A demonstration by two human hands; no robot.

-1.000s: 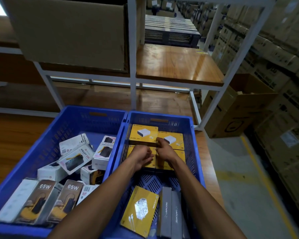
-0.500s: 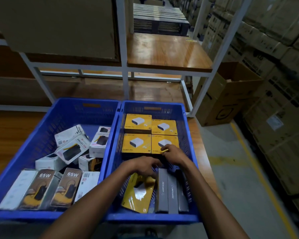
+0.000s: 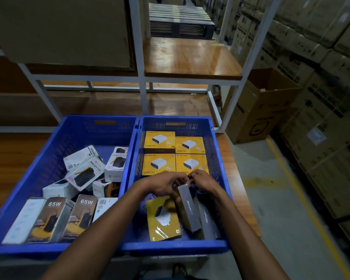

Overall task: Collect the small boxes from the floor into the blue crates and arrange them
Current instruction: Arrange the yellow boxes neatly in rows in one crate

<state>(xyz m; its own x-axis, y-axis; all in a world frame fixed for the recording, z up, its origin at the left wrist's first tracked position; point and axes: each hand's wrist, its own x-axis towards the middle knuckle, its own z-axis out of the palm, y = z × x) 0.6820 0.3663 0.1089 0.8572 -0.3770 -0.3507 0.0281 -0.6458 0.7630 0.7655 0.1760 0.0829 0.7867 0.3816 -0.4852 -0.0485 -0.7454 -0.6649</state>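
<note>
Right now I am gripping the far end of a grey box (image 3: 188,209) with both my left hand (image 3: 164,183) and right hand (image 3: 203,180), fingers curled round it, inside the right blue crate (image 3: 170,244).

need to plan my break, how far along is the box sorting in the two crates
Done: four yellow boxes lie flat in a neat square at the far end of the right crate. In hand: the left hand and right hand grip a grey box near the front. Left: a loose yellow box beside it, and the left crate holds a jumble of white boxes.
</note>
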